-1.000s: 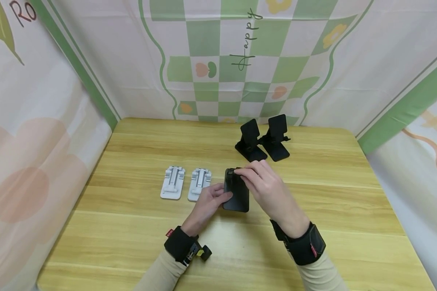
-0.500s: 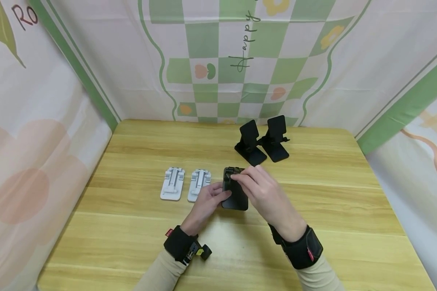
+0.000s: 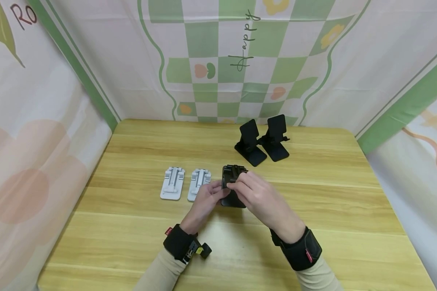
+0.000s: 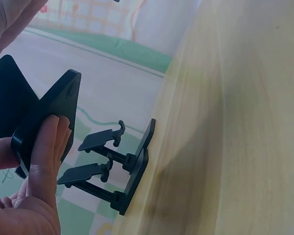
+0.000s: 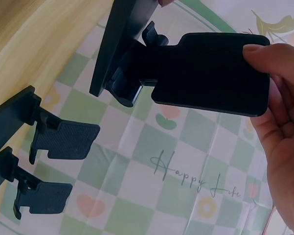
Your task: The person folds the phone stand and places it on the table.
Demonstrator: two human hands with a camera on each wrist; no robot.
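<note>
Head view: a black phone stand (image 3: 234, 199) is held above the middle of a wooden table (image 3: 131, 234), between a person's two hands. In the right wrist view its plate (image 5: 210, 73) is seen swung out from its base (image 5: 120, 49) at a wide angle, neither folded flat nor set upright on the table. The work on this stand is therefore judged to be midway; whether it is being unfolded or folded up cannot be told from this moment. Setting it down remains undone.

The base is clamped at its edge by the left hand (image 3: 205, 202), with the thumb on one face and the fingers on the other. The free end of the plate is pinched by the right hand (image 3: 264, 198), the thumb laid on top and the fingers curled beneath; no gap is left in either grip.

Beyond the hands, two black stands (image 3: 250, 147) are placed side by side near the back edge, already open and upright. To the left, two white stands (image 3: 172, 184) are laid folded, one partly hidden by the left hand. Behind the table, a green-and-white checked cloth (image 3: 204, 38) is hung.
</note>
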